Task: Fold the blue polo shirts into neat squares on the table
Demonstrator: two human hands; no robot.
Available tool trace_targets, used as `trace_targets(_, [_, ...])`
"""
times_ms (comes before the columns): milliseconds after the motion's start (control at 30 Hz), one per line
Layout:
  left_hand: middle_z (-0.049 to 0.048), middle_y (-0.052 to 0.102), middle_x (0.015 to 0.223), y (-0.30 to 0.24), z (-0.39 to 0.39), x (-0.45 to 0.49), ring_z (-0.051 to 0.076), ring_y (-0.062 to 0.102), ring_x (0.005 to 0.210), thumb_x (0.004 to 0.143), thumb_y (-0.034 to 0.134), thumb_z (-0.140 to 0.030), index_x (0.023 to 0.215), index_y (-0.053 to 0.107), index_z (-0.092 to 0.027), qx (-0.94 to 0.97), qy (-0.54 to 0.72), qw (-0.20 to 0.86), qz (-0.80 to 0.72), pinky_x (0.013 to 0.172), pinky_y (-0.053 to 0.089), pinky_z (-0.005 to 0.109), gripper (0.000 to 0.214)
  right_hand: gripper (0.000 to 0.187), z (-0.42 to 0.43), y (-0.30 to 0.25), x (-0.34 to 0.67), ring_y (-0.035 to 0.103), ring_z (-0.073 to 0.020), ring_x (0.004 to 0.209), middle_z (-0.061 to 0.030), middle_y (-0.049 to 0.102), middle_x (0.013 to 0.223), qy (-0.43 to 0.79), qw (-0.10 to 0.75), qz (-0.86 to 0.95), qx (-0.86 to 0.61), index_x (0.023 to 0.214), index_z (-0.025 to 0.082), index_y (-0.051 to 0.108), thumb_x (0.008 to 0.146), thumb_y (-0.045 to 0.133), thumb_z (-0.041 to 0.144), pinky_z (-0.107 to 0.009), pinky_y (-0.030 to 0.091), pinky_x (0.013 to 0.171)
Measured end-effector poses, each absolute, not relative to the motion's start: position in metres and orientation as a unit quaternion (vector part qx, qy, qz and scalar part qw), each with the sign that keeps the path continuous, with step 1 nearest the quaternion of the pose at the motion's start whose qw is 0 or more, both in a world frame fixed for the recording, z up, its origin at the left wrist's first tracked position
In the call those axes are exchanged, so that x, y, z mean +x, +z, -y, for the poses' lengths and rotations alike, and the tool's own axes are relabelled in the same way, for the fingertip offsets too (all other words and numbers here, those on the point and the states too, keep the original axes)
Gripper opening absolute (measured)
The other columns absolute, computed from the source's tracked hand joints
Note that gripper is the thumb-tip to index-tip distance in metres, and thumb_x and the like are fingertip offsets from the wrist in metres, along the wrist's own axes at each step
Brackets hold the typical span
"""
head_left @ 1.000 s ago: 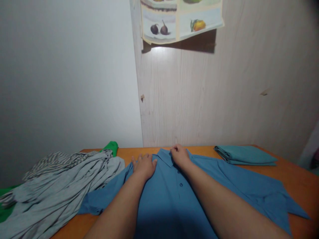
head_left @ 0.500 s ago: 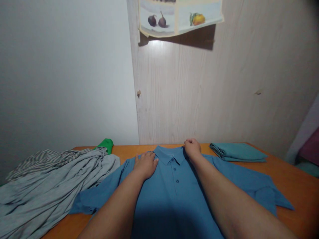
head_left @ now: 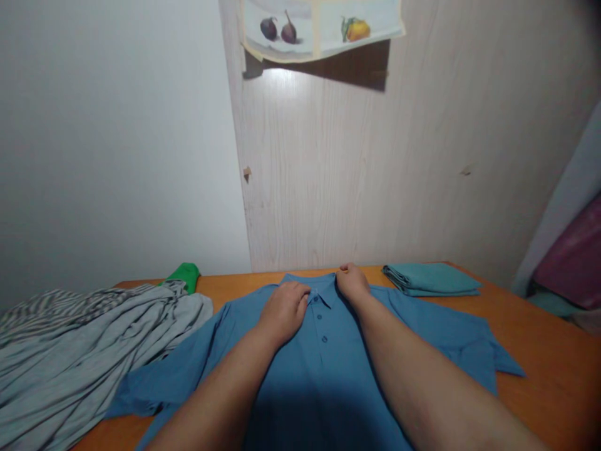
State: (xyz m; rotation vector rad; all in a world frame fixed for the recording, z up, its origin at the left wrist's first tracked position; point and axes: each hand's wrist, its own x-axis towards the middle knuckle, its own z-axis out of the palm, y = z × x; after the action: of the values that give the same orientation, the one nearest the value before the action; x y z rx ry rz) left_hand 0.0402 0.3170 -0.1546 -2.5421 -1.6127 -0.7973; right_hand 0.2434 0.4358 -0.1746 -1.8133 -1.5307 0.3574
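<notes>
A blue polo shirt point(head_left: 323, 382) lies front side up, its collar at the far end and its sleeves spread to both sides. My left hand point(head_left: 285, 308) covers the left part of the collar, its fingers bent together and closed on the fabric there. At the right side of the collar, my right hand point(head_left: 352, 282) is closed in a pinch on the shirt's edge. Several dark buttons run down the front between my forearms. The exact grip of the left fingertips is partly hidden by the hand itself.
A grey garment point(head_left: 122, 351) lies heaped at the left, with a striped cloth point(head_left: 51, 307) and a green cloth point(head_left: 185, 275) behind. A folded teal cloth point(head_left: 432, 279) rests at the back right of the orange table point(head_left: 544, 351). A wall point(head_left: 310, 188) stands behind.
My left hand has moved right, from lying flat on the shirt's shoulder to the collar. My right hand stays at the collar's right side. The whole view has shifted slightly.
</notes>
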Motion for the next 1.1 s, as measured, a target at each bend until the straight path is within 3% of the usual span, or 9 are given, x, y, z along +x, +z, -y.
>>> trace_targets(133, [0.0054, 0.041, 0.158, -0.164, -0.312, 0.057, 0.024, 0.030, 0.149, 0.101, 0.037, -0.038, 0.146, 0.050, -0.023, -0.853, -0.192, -0.044, 0.483, 0.121, 0.026, 0.043, 0.049, 0.036, -0.435, -0.174, 0.242, 0.066, -0.0284, 0.103, -0.0161, 0.072, 0.111, 0.137, 0.357, 0.591, -0.710, 0.116, 0.019, 0.068, 0.089, 0.048, 0.031, -0.035, 0.046, 0.083])
trace_targets(267, [0.0059, 0.024, 0.165, -0.168, -0.309, 0.060, 0.025, 0.021, 0.152, 0.102, 0.031, -0.048, 0.154, 0.037, -0.024, -0.843, -0.118, -0.078, 0.519, 0.123, 0.020, 0.046, 0.058, 0.034, -0.433, -0.172, 0.241, 0.066, -0.0259, 0.104, -0.0140, 0.072, 0.111, 0.138, 0.354, 0.590, -0.713, 0.116, 0.021, 0.068, 0.090, 0.048, 0.031, -0.033, 0.047, 0.083])
trace_targets(567, [0.0061, 0.023, 0.165, -0.170, -0.311, 0.056, 0.023, 0.018, 0.153, 0.101, 0.026, -0.054, 0.156, 0.033, -0.024, -0.844, -0.107, -0.059, 0.523, 0.123, 0.018, 0.045, 0.063, 0.025, -0.432, -0.159, 0.239, 0.067, -0.0248, 0.101, -0.0155, 0.071, 0.109, 0.170, 0.312, 0.611, -0.708, 0.108, 0.016, 0.069, 0.094, 0.051, 0.026, -0.034, 0.050, 0.083])
trace_targets(700, [0.0057, 0.023, 0.165, -0.172, -0.312, 0.055, 0.023, 0.018, 0.153, 0.101, 0.027, -0.054, 0.156, 0.034, -0.024, -0.846, -0.112, -0.054, 0.519, 0.124, 0.017, 0.044, 0.063, 0.026, -0.425, -0.138, 0.257, 0.067, -0.0193, 0.091, -0.0085, 0.069, 0.105, 0.187, 0.271, 0.658, -0.677, 0.106, 0.014, 0.067, 0.096, 0.060, 0.037, -0.037, 0.054, 0.082])
trace_targets(833, [0.0070, 0.024, 0.164, -0.172, -0.312, 0.056, 0.023, 0.020, 0.152, 0.100, 0.029, -0.056, 0.155, 0.036, -0.023, -0.847, -0.120, -0.047, 0.516, 0.123, 0.018, 0.044, 0.064, 0.021, -0.380, -0.125, 0.280, 0.066, -0.0203, 0.089, -0.0088, 0.074, 0.093, 0.169, 0.265, 0.714, -0.626, 0.091, 0.014, 0.074, 0.094, 0.058, 0.027, -0.030, 0.049, 0.081])
trace_targets(967, [0.0081, 0.025, 0.164, -0.170, -0.312, 0.057, 0.024, 0.020, 0.152, 0.099, 0.029, -0.059, 0.155, 0.036, -0.022, -0.844, -0.113, -0.045, 0.523, 0.123, 0.020, 0.045, 0.067, 0.027, -0.305, -0.144, 0.309, 0.067, -0.0228, 0.099, -0.0083, 0.076, 0.107, 0.167, 0.246, 0.776, -0.557, 0.105, 0.022, 0.076, 0.092, 0.058, 0.036, -0.031, 0.046, 0.089])
trace_targets(1033, [0.0088, 0.024, 0.164, -0.169, -0.312, 0.057, 0.024, 0.020, 0.153, 0.099, 0.028, -0.060, 0.156, 0.034, -0.020, -0.846, -0.105, -0.042, 0.521, 0.123, 0.019, 0.045, 0.069, 0.039, -0.276, -0.156, 0.330, 0.059, -0.0275, 0.121, -0.0092, 0.068, 0.130, 0.158, 0.214, 0.818, -0.509, 0.121, 0.025, 0.072, 0.086, 0.064, 0.041, -0.037, 0.041, 0.102])
trace_targets(1100, [0.0095, 0.023, 0.164, -0.168, -0.313, 0.057, 0.025, 0.020, 0.153, 0.098, 0.027, -0.060, 0.156, 0.033, -0.019, -0.848, -0.093, -0.037, 0.520, 0.122, 0.019, 0.045, 0.071, 0.044, -0.262, -0.161, 0.356, 0.054, -0.0285, 0.128, -0.0092, 0.064, 0.136, 0.165, 0.212, 0.814, -0.515, 0.123, 0.026, 0.071, 0.082, 0.067, 0.041, -0.039, 0.037, 0.107])
